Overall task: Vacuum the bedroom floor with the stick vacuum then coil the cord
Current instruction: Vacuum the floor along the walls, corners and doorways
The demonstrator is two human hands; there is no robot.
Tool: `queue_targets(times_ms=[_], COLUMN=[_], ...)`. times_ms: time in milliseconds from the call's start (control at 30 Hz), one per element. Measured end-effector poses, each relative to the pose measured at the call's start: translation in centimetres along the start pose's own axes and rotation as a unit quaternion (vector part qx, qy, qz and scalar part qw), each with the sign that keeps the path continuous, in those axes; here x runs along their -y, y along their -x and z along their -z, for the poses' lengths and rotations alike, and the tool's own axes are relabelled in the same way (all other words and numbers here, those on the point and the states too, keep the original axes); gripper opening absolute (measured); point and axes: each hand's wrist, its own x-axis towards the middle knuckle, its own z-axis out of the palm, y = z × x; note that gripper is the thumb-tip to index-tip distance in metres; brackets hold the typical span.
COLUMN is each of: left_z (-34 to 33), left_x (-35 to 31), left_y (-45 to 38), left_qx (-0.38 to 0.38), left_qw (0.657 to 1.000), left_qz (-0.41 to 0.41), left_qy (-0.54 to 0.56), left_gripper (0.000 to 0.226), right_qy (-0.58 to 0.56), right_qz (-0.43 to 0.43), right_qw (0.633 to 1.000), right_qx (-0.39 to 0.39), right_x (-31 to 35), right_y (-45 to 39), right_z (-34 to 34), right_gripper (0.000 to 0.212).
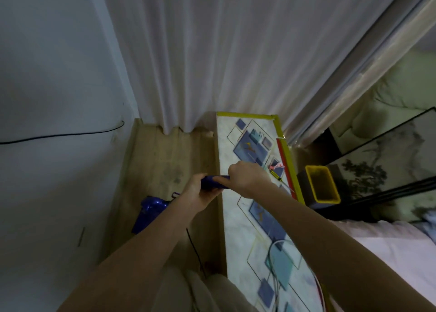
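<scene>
Both my hands grip the blue handle (213, 182) of the stick vacuum. My left hand (200, 194) wraps it from below on the left. My right hand (247, 178) curls over its right end. The vacuum's blue body (148, 211) shows below my left forearm, over the wooden floor (162, 160). A thin black cord (194, 250) runs down the floor between my forearms. More of the black cord (59, 135) stretches along the white wall at the left. The vacuum's floor head is hidden.
A patterned panel with blue squares and yellow edging (252, 151) lies along the floor's right side, with a screwdriver (279, 176) and white cables (274, 271) on it. A yellow-rimmed bin (322, 184) stands beside it. White curtains (224, 52) hang ahead. A bed (387, 241) lies at right.
</scene>
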Motion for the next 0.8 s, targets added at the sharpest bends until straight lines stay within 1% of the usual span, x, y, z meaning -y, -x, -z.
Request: queue_targets(times_ms=[167,233,333,400,467,567,633,800], left_z=[2.7,3.6,4.3,4.3,4.0,3.5,3.3,1.8], left_x=[-2.6,-3.7,-5.8,-7.2,-8.3,-9.0,-8.9,-9.0], left_y=[-0.6,-0.8,-1.5,-1.7,-2.1,-2.5,-3.0,-4.0], left_qx=[-0.033,-0.032,-0.023,-0.02,-0.017,0.006,0.02,0.013], left_qw=[0.999,0.998,0.995,0.994,0.993,0.993,0.994,0.993], left_qz=[-0.03,-0.044,-0.067,-0.076,-0.086,-0.087,-0.074,-0.054], left_qy=[0.006,0.026,0.068,0.07,0.08,0.083,0.083,0.1], left_gripper=[0.024,0.026,0.04,0.043,0.041,0.027,0.021,0.022], right_qy=[-0.002,-0.002,0.027,0.035,0.039,0.049,0.051,0.066], right_qz=[0.011,0.019,0.039,0.045,0.05,0.049,0.049,0.071], right_qw=[1.0,1.0,0.999,0.998,0.997,0.997,0.997,0.995], right_qx=[-0.009,-0.011,-0.023,-0.029,-0.034,-0.028,-0.02,-0.012], right_x=[3.3,4.4,5.4,5.7,5.9,5.6,5.1,3.4], right_y=[-2.6,-4.0,-6.3,-7.8,-8.9,-9.5,-9.7,-11.0], right_z=[-1.1,-0.8,0.9,2.2,3.2,3.8,3.9,4.0], right_gripper=[0.061,0.062,0.064,0.065,0.066,0.066,0.065,0.062])
